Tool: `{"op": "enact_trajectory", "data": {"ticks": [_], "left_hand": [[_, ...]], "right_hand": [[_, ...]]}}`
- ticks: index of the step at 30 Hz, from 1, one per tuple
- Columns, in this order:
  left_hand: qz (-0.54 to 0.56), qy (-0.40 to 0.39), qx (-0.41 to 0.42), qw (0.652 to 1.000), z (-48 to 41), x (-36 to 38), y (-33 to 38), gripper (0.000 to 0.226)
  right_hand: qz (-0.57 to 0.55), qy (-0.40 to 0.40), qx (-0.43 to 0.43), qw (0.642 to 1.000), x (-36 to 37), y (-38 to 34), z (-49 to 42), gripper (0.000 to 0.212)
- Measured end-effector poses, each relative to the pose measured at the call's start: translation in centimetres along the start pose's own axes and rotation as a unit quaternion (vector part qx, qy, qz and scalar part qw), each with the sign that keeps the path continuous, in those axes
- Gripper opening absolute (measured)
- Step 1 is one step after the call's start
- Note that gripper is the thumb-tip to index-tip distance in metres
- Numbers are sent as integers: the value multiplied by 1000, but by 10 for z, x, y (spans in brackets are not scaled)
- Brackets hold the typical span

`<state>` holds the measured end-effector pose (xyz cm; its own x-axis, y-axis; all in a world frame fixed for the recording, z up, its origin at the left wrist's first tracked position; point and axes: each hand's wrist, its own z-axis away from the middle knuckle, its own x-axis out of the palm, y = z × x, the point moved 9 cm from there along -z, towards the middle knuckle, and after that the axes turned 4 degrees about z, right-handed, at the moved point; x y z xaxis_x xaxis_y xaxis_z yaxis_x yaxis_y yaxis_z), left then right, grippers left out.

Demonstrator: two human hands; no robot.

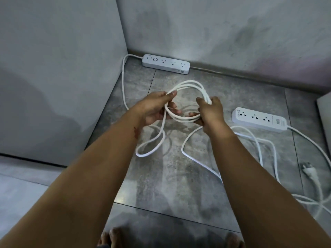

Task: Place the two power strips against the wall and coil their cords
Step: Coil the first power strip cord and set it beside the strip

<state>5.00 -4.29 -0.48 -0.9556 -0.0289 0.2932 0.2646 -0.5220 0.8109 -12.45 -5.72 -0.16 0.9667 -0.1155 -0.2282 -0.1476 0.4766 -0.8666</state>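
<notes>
Holding up a coil of white cord point(189, 84) over the middle of the floor point(179, 185), between both hands. Gripping its left side with the left hand point(157, 108), thumb over the strands and fingers curled beneath. Clasping its right side with the right hand point(209, 111), fingers wrapped round the bundle. Hanging from the coil to the floor, a slack loop below the left hand and one strand below the right wrist. In the far left corner of the floor, flat against the wall point(215, 33), a power strip with a switch point(165, 64), lead running down the left edge. Near the right edge, well apart from the wall, a second power strip point(259, 119), with loose cord point(259, 145) sprawled in front and a plug point(309, 170) just beside. At the near edge, bare toes point(111, 237).
</notes>
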Motion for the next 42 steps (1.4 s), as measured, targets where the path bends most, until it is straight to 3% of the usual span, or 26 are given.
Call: {"op": "enact_trajectory", "data": {"ticks": [7, 10, 12, 17, 22, 24, 27, 28, 31, 34, 39, 42], "left_hand": [[92, 69, 48, 992, -3, 2, 20, 30], [133, 84, 78, 984, -2, 2, 28, 33], [149, 92, 101, 979, -2, 1, 36, 33], [158, 96, 143, 972, 0, 2, 49, 30], [186, 104, 173, 961, 2, -3, 58, 30], [189, 107, 178, 960, 3, -5, 61, 30], [170, 114, 180, 962, 4, -11, 64, 31], [163, 115, 179, 963, 5, -13, 65, 31], [165, 111, 178, 964, 9, -17, 72, 31], [168, 89, 205, 960, 17, -15, 90, 33], [149, 39, 261, 953, 39, -7, 134, 32], [56, 31, 248, 967, 44, 1, 140, 33]], "right_hand": [[-56, -66, 25, 996, 20, 11, 8, 22], [-159, -148, 63, 974, 35, 8, 11, 48], [-161, -167, 82, 969, 40, 9, 19, 69], [-56, -222, 95, 969, 52, 17, 38, 98], [205, -270, 62, 939, 63, 22, 55, 119], [254, -294, 53, 920, 67, 24, 60, 105], [239, -307, 52, 920, 66, 26, 59, 25], [209, -293, 56, 931, 62, 28, 55, 13], [122, -204, 89, 967, 43, 43, 38, 19], [229, -126, 45, 964, 25, 63, 21, 24], [519, -98, -107, 842, 29, 73, 18, 28], [534, -101, -157, 825, 41, 66, 21, 31]]}}
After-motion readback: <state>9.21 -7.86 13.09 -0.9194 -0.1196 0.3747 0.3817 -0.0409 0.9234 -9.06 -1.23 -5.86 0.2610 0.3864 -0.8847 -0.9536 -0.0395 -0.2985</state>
